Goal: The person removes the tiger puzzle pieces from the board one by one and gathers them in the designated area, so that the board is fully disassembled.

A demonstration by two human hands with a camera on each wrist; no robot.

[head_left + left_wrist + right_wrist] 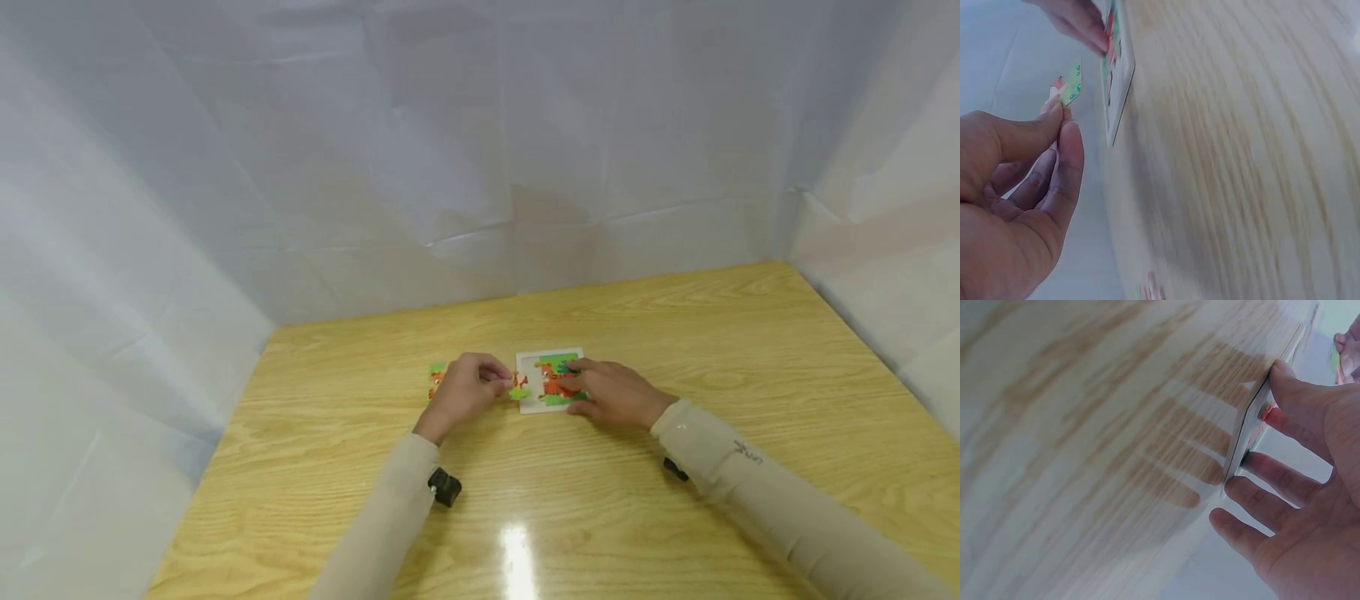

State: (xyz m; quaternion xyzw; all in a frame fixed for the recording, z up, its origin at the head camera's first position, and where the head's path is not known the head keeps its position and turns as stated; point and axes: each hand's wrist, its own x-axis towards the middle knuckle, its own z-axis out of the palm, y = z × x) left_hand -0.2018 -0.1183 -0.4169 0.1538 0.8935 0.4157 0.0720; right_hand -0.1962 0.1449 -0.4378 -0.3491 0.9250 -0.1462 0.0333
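Note:
My left hand (467, 385) pinches a puzzle piece (519, 392) between thumb and fingertips, at the left edge of a white-rimmed puzzle board (530, 364). In the left wrist view, that piece (1072, 82) is green with a bit of red and is held up off the table. The board's right part carries pieces with a red-orange and green picture; its left part is bare. My right hand (618, 394) rests on the board's right side with fingers spread. In the right wrist view, the thumb and some fingertips touch the board (1249, 419).
Just left of my left hand lies another green and orange puzzle piece (437, 375), partly hidden by the hand. The wooden table (337, 433) stands against white sheeting (450, 167) at the back and sides. A small black device (445, 487) sits at the left wrist.

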